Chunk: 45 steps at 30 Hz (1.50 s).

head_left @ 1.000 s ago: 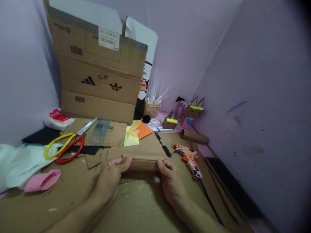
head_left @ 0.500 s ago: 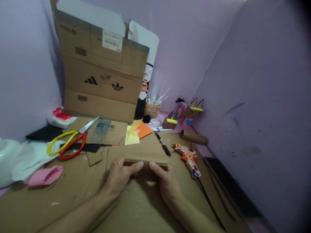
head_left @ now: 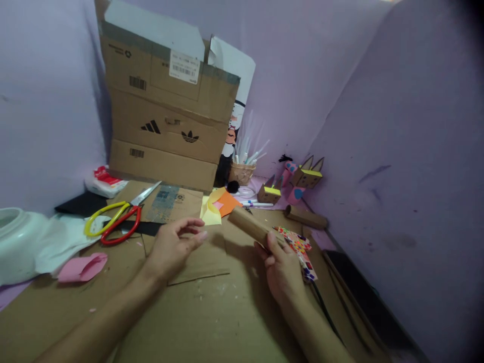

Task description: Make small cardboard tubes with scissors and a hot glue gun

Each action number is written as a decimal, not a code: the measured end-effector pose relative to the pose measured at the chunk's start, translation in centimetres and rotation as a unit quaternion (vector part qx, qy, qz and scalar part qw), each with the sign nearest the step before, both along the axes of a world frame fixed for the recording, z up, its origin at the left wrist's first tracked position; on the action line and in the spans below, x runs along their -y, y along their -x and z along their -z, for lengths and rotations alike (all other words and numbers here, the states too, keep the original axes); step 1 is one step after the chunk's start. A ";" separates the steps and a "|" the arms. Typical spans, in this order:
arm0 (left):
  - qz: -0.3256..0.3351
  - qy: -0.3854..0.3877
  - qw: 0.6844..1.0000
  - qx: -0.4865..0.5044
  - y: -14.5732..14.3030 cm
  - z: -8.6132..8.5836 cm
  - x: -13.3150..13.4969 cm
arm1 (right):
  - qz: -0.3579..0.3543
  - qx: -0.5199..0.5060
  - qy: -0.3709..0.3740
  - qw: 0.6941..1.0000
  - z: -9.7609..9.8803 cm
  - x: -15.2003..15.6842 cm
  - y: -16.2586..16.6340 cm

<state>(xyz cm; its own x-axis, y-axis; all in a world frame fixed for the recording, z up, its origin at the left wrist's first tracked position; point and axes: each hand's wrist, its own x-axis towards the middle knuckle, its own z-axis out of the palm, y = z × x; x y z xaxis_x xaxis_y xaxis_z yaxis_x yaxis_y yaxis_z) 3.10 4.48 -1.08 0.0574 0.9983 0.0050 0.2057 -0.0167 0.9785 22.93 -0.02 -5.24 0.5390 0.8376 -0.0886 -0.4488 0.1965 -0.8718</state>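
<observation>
Right hand (head_left: 283, 267) grips a cardboard roll (head_left: 249, 224), left hand (head_left: 176, 247) half-curled, empty; glue gun (head_left: 300, 244) lies near the worktop's (head_left: 189, 322) right edge.

Looking now at a bare left hand (head_left: 176, 247), rounded at the thumb tip (head_left: 202, 236), across to a bare right hand (head_left: 283, 267), then down slim forearms (head_left: 109, 322), bare to the view's edge!
</observation>
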 end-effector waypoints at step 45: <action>0.078 -0.050 0.981 -0.172 1.6 1.2 -0.2 | 0.033 0.294 0.004 0.955 -0.2 1.3 -0.5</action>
<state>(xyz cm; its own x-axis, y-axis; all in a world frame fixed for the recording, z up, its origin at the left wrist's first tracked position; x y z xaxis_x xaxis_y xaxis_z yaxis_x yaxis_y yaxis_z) 1.45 4.69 -2.32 0.2249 0.9728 0.0561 0.5104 -0.1667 0.8436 23.39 -1.29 -5.07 0.5486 0.8011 0.2392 0.1316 0.1998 -0.9710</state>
